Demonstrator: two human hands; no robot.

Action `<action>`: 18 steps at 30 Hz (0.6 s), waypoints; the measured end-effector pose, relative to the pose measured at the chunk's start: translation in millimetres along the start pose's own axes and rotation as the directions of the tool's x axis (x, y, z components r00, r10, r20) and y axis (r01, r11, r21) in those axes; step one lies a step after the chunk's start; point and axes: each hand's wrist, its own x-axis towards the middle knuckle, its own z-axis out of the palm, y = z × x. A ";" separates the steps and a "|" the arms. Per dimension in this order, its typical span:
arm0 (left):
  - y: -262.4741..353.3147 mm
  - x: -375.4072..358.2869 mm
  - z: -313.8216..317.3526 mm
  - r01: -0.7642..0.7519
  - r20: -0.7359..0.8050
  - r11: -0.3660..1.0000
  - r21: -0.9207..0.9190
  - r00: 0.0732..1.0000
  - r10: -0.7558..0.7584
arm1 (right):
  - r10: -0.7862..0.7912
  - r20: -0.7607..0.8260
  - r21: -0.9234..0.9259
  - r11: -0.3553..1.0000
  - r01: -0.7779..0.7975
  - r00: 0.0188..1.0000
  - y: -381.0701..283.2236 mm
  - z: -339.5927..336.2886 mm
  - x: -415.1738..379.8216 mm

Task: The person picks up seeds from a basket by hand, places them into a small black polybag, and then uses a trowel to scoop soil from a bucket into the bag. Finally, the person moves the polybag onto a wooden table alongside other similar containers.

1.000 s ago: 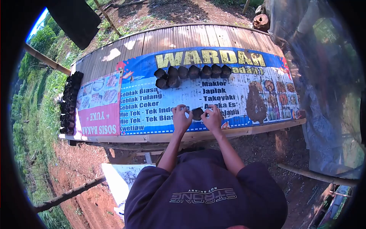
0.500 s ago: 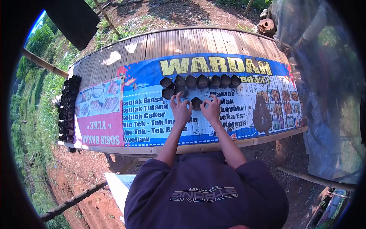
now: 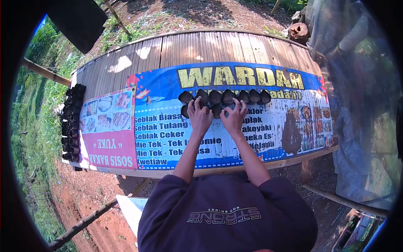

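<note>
On the banner lies a row of small black pots (image 3: pixel 254 97), standing close side by side; they look like seedling pots, and what is inside is too dark to make out. Between my two hands, just below that row, is another small black pot (image 3: pixel 216 110). My left hand (image 3: pixel 199 119) has its thumb and fingers against this pot's left side. From the right, my right hand (image 3: pixel 233 119) pinches the same pot, fingertips close to the row. A further pot (image 3: pixel 184 111) shows left of my left hand, which covers part of the second row.
A printed banner (image 3: pixel 168 140) covers much of the bamboo-slat table (image 3: pixel 189 48). More black pots (image 3: pixel 72 122) are stacked along the table's left end. Plastic sheeting (image 3: pixel 357 105) hangs at the right. A bamboo pole (image 3: pixel 46 71) stands out at the left.
Both my hands have moved forward with the pot, bringing it up against the row. The view has shifted slightly.
</note>
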 end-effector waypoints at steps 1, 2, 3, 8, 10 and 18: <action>-1.1 0.6 1.6 0.003 0.004 1.000 -0.005 1.000 -0.003 | 0.000 0.004 0.002 1.000 0.000 1.000 -1.0 0.1 1.4; -1.8 0.8 2.8 0.004 0.006 1.000 -0.011 1.000 -0.004 | 0.002 0.005 0.003 1.000 -0.002 1.000 -2.0 -0.3 2.6; -1.6 1.4 3.1 0.005 0.007 1.000 -0.007 1.000 -0.005 | 0.003 0.014 0.000 1.000 -0.003 1.000 -2.2 -0.3 3.5; -2.1 6.7 3.6 -0.023 -0.031 1.000 0.012 0.999 0.024 | -0.003 -0.005 0.008 1.000 0.003 1.000 -0.8 1.1 9.4; -2.7 6.9 4.4 -0.010 -0.009 1.000 0.018 1.000 0.010 | -0.002 0.018 0.005 1.000 0.002 1.000 -0.7 1.4 9.3; -0.1 -1.9 9.3 -0.012 -0.015 1.000 0.016 1.000 0.012 | 0.028 0.059 0.001 1.000 -0.028 0.998 4.8 3.8 1.0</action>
